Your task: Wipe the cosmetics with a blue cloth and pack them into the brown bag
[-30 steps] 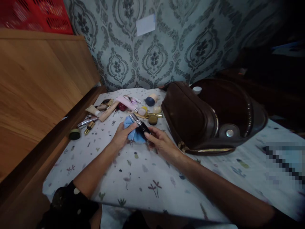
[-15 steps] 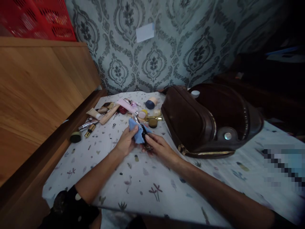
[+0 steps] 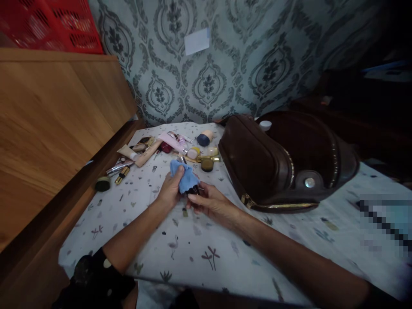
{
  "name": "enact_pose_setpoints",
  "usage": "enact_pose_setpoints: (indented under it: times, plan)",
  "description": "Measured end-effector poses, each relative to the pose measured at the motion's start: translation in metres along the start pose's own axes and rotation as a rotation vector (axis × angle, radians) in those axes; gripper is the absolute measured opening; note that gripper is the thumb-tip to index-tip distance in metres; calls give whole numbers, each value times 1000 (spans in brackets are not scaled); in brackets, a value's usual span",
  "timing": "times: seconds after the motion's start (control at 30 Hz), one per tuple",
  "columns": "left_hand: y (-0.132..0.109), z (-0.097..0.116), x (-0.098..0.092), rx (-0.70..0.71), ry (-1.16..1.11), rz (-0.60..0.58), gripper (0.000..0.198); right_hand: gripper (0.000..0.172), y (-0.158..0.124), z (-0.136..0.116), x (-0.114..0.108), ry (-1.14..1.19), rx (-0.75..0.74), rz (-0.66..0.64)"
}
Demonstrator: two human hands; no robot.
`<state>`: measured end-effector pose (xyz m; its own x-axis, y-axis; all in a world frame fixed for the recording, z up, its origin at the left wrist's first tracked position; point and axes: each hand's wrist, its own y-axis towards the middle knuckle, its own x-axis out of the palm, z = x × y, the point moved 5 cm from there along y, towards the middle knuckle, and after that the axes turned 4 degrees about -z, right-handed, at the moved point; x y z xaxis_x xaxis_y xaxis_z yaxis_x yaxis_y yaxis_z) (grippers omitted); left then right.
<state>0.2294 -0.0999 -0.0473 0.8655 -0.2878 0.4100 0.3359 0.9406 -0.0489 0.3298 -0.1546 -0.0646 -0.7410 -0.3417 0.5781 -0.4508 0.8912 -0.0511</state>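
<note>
At ten o'clock, a wooden cabinet (image 3: 64, 120) flanks the tablecloth (image 3: 154, 253) (which stretches to its near edge at six). The left hand (image 3: 170, 191) clasps a blue cloth (image 3: 184, 177) over a dark bottle (image 3: 194, 190); the right hand (image 3: 212, 201) grips its near end. A brown bag (image 3: 254, 163) bounds three.
</note>
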Motion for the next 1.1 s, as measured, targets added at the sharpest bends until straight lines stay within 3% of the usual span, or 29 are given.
enact_pose_setpoints:
  times: [0.1, 0.2, 0.37, 0.43, 0.5, 0.6, 0.73, 0.87, 0.97, 1.1]
  plan:
    - [1, 1, -3, -9, 37, 55, 69, 59, 0, 2, 3, 14, 13, -36]
    - [2, 1, -4, -87, 0, 12, 76, 52, -2, -1, 8, 63, 25, -100]
    - [-4, 7, 9, -95, -55, -341, 80, 39, -7, -7, 12, 174, 64, -166]
    - [-8, 5, 11, -118, -58, -426, 75, 39, -8, -8, 13, 207, 93, -187]
    - [-8, 3, 9, -117, -67, -410, 68, 40, -8, -8, 13, 204, 99, -181]
    - [-2, -1, 2, -71, -52, -284, 62, 42, -6, -10, 10, 152, 51, -116]
    - [5, -5, -2, -60, -34, -171, 65, 53, -4, -11, 5, 114, -1, -25]
    - [3, 1, 5, -82, -93, -229, 74, 46, -5, -10, 7, 150, 5, -68]
    - [-3, 6, 11, -105, -108, -322, 70, 40, -6, -9, 11, 176, 31, -136]
    - [-7, 3, 11, -133, -84, -360, 66, 47, -5, -5, 8, 106, 72, -141]
